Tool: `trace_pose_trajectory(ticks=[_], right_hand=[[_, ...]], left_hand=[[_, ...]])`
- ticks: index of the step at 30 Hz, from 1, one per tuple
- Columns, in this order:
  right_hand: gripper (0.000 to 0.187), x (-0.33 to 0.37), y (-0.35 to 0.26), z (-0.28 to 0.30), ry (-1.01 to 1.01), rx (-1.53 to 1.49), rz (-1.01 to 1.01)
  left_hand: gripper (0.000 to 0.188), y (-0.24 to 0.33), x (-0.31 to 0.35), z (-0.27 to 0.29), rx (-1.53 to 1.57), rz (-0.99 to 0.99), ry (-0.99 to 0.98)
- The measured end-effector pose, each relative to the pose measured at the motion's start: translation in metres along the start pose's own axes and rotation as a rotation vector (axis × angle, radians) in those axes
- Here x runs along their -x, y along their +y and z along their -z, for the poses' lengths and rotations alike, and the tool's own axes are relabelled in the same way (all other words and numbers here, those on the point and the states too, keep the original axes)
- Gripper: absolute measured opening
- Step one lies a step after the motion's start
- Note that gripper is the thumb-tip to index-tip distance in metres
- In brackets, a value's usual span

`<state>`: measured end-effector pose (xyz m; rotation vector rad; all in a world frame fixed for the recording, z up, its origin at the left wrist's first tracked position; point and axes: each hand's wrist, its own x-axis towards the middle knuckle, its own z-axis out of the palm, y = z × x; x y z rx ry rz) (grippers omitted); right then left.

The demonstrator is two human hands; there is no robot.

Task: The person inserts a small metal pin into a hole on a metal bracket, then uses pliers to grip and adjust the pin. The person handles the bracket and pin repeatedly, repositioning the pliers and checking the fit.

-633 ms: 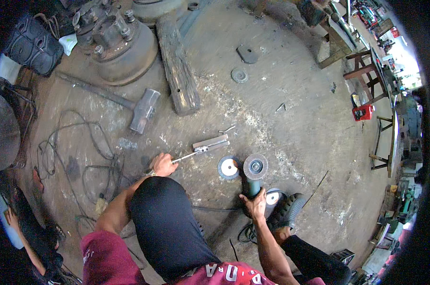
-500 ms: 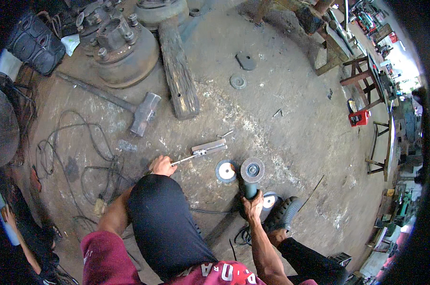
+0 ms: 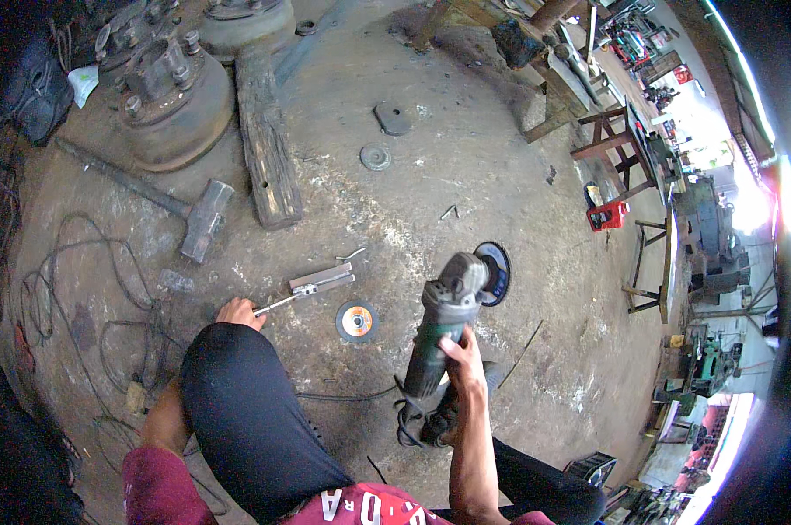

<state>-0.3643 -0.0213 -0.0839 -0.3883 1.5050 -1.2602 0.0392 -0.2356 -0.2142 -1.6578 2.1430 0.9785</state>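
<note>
My right hand point(image 3: 465, 354) is wrapped round the body of a dark green angle grinder point(image 3: 428, 346). The grinder is raised off the floor, with its grey gear head up and its round disc point(image 3: 495, 274) on the right side. Beyond my left knee, my left hand point(image 3: 240, 312) closes on the end of a thin metal rod point(image 3: 277, 305). At its far end the rod meets a small metal piece lying along a flat metal bar point(image 3: 330, 278) on the floor. Between the hands lies a loose disc with an orange label point(image 3: 369, 333).
A sledgehammer point(image 3: 207, 220), a wooden beam point(image 3: 268, 166) and heavy round castings point(image 3: 177, 122) occupy the far left. Cables point(image 3: 107, 289) loop across the left floor. Another cord point(image 3: 343, 397) runs near the grinder. Farther off are a flat plate point(image 3: 393, 119) and a metal ring point(image 3: 375, 157).
My right hand has lifted and turned the grinder, so its disc no longer faces up but points to the right. My left hand keeps the rod. The view has swung right.
</note>
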Motion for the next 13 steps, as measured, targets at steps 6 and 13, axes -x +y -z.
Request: trace_pose_trajectory(ticks=[6, 13], right_hand=[[0.077, -0.003, -0.013, -0.044, -0.284, -0.353, 0.002], [0.076, 0.019, -0.007, -0.062, -0.447, -0.692, -0.061]], left_hand=[[0.04, -0.008, -0.01, -0.007, -0.031, 0.058, -0.006], [0.062, -0.008, -0.004, -0.011, 0.04, 0.088, -0.086]])
